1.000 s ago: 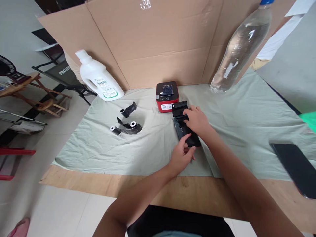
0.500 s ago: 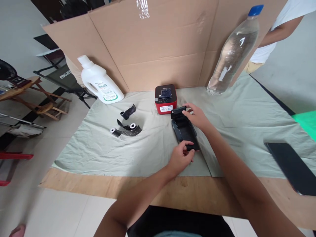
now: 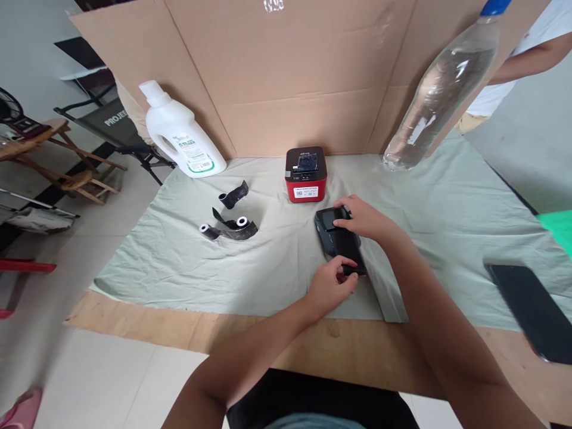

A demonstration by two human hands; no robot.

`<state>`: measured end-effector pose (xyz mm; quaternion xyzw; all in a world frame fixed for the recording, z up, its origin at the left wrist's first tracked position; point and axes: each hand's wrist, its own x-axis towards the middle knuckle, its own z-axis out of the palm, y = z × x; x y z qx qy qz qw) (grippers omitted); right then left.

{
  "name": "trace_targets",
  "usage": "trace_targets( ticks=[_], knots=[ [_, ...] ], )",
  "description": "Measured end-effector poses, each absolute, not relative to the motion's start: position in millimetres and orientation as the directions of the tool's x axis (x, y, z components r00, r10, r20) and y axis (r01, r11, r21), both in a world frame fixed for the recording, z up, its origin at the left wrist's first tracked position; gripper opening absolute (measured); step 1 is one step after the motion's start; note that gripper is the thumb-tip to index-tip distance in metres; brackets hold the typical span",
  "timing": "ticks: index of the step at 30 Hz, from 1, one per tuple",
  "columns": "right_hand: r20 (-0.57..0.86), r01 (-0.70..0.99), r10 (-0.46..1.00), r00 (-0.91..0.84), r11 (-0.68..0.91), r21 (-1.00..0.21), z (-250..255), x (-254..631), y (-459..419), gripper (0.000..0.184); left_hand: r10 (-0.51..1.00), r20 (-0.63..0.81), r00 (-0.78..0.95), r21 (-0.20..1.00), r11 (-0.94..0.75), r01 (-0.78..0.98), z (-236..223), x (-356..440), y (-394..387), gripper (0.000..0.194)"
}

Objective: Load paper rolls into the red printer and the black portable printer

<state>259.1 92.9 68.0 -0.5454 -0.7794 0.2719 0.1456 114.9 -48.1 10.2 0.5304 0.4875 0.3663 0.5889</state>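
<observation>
A long black handheld device (image 3: 346,243) with a lid at its far end lies on the cloth. It looks like a portable card terminal or printer, but I cannot tell which. My left hand (image 3: 331,281) is closed on the near end, thumb and fingers pinching its edge. At the far end my right hand (image 3: 364,219) grips the lid (image 3: 333,218) with thumb and fingers, and the lid lies nearly flat against the body. Just beyond stands a small red and black box-shaped device (image 3: 306,176) with a dark strip on top.
Black-wrapped rolls (image 3: 232,226) with loose tails lie to the left, near another black roll (image 3: 233,195). A white jug (image 3: 185,140) and a clear bottle (image 3: 440,95) stand before a cardboard panel (image 3: 286,71). A phone (image 3: 531,310) lies at right. Another person's arm (image 3: 531,62) shows behind.
The lid, raised half a second ago, has swung down onto the device's body, with my right hand following it toward me. My left hand stays on the near end. The view has shifted slightly.
</observation>
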Motion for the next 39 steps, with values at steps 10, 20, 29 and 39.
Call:
trace_targets(
  ticks=[10,20,29,39],
  knots=[
    [-0.218,0.791,0.938,-0.271,0.088,-0.606,67.8,253.2,83.3,0.054,0.951,-0.139,0.277,0.982,0.096,0.164,8.0,115.8,-46.0,0.020],
    [-0.131,0.964,0.990,-0.061,0.025,-0.265,71.4,212.4,46.3,0.098,0.789,0.188,0.585,0.783,-0.480,0.396,5.6,110.3,-52.6,0.024],
    [0.100,0.876,0.972,0.211,-0.143,-0.461,72.0,260.9,122.0,0.105,0.554,0.090,0.827,0.451,-0.763,0.463,0.1,115.3,-64.0,0.056],
    [0.106,0.890,0.967,0.231,-0.166,-0.425,55.1,263.7,173.2,0.093,0.506,0.162,0.847,0.612,-0.725,0.315,9.4,109.1,-61.3,0.045]
  ],
)
